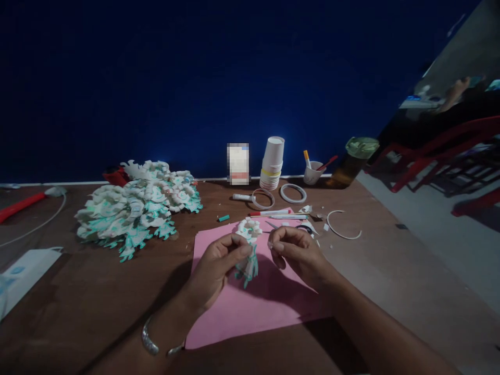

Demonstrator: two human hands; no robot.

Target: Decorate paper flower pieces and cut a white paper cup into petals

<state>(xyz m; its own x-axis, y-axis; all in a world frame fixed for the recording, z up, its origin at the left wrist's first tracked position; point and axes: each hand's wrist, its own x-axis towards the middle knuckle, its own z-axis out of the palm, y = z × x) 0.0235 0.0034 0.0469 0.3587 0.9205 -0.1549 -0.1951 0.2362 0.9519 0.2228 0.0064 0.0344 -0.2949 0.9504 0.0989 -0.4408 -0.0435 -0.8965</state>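
Observation:
My left hand (219, 265) is closed around a small white and green paper flower (249, 245), holding it upright over a pink paper sheet (250, 307). Just to the flower's right, my right hand (295, 250) has its fingers pinched together; what they hold is too small to make out. A metal bangle (150, 341) sits on my left wrist. Both hands hover above the brown table (97, 302).
A heap of finished paper flowers (136, 205) lies at the left. Behind the sheet are stacked paper cups (272, 162), a cup with tools (312, 173), tape rings (292, 193), pens (273, 212), cut cup rims (341, 225) and a bottle (355, 159). Red chairs (449, 151) stand at the right.

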